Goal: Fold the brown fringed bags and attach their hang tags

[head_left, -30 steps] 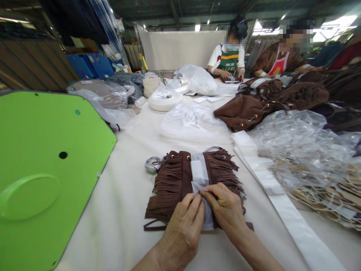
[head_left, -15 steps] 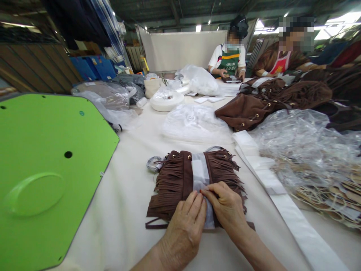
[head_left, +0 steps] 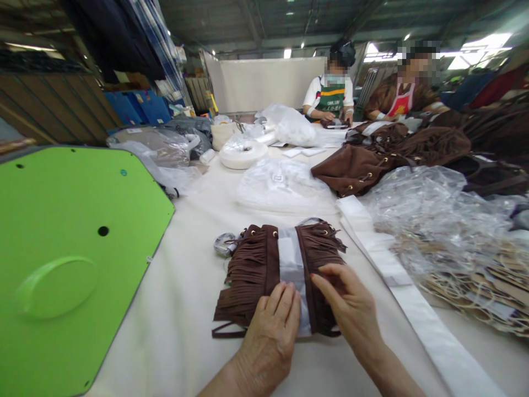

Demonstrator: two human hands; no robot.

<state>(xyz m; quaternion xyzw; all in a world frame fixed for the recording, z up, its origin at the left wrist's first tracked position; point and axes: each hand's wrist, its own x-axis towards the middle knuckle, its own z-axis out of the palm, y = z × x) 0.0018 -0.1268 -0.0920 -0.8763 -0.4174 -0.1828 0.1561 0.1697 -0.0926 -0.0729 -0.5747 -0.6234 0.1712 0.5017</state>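
Note:
A dark brown fringed bag (head_left: 253,275) with gold eyelets lies flat on the table before me. Around its middle runs a whitish translucent wrapping strip (head_left: 290,251). My left hand (head_left: 270,331) rests with outstretched fingers on the lower part of that strip and the brown fabric beside it. To the right, my right hand (head_left: 353,303) hovers at the fringe, thumb and forefinger apart, with nothing seen between them. Whether its fingertips touch the fringe I cannot tell. A plastic-wrapped loop (head_left: 225,244) sticks out at the bag's upper left corner.
A lime-green board (head_left: 61,220) fills the left side. Beyond the bag lie clear plastic bags (head_left: 285,184) and a white roll (head_left: 243,154). White strips (head_left: 413,314), crumpled plastic (head_left: 430,204) and brown bags (head_left: 351,165) occupy the right. Two co-workers (head_left: 330,99) work across the table.
My right hand has moved right, off the strip and over to the fringe, and its fingers have parted. My left hand stays on the strip. The view has tilted up slightly.

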